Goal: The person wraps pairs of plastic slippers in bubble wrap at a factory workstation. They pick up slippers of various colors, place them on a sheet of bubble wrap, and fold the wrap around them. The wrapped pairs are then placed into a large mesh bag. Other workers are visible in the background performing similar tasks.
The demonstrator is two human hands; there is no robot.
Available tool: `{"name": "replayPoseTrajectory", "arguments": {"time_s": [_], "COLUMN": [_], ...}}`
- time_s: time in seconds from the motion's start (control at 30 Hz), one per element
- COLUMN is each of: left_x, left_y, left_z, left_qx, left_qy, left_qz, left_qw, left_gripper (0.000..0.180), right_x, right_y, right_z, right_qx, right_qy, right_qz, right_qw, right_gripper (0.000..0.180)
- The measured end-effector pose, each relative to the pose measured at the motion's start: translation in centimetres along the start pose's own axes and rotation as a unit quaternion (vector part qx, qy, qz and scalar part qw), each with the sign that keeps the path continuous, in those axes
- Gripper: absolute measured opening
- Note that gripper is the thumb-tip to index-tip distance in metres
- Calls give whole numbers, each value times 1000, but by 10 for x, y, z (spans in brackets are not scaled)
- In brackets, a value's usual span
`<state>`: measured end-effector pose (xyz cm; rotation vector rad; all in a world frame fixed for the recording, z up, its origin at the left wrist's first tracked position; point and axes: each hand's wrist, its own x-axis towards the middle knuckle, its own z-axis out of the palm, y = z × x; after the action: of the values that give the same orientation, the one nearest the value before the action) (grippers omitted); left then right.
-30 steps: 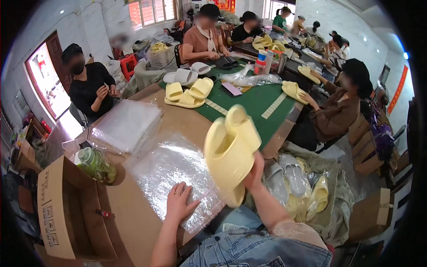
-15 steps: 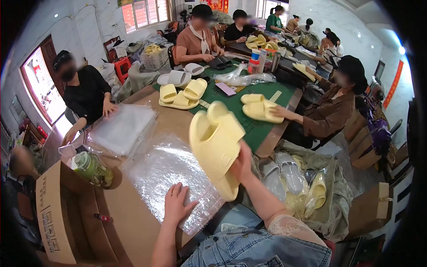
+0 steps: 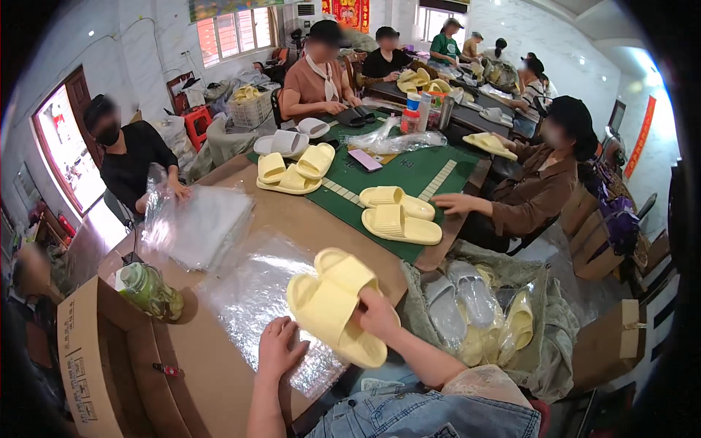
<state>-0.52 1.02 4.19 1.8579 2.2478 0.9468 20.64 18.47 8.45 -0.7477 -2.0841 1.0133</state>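
Note:
A pair of pale yellow slippers hangs tilted over the near part of the table, gripped by my right hand. The fingers of that hand go partly out of sight behind and between the slippers. Beneath them lies a pile of clear plastic bags, shiny and flat on the cardboard-covered table. My left hand rests on the bags' near edge, just left of the slippers, fingers apart and holding nothing.
An open carton and a green-filled jar stand left. Another yellow pair lies on the green mat, near a co-worker's hand. A sack of bagged slippers sits right. Another person handles clear bags.
My right hand has brought the slippers down and slightly left, closer to the bags. The co-worker's hand at right has come off the pair on the mat. The person at left has raised a bag.

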Motion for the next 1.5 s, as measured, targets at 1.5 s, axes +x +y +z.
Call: {"name": "replayPoseTrajectory", "arguments": {"time_s": [1.5], "left_x": [-2], "left_y": [6], "left_z": [7], "left_qx": [1], "left_qy": [-61], "left_qz": [-24], "left_qw": [998], "left_gripper": [65], "right_x": [3], "right_y": [32], "right_z": [46], "right_qx": [-164], "right_qy": [-102], "right_qz": [-22], "right_qw": [981], "right_gripper": [30]}}
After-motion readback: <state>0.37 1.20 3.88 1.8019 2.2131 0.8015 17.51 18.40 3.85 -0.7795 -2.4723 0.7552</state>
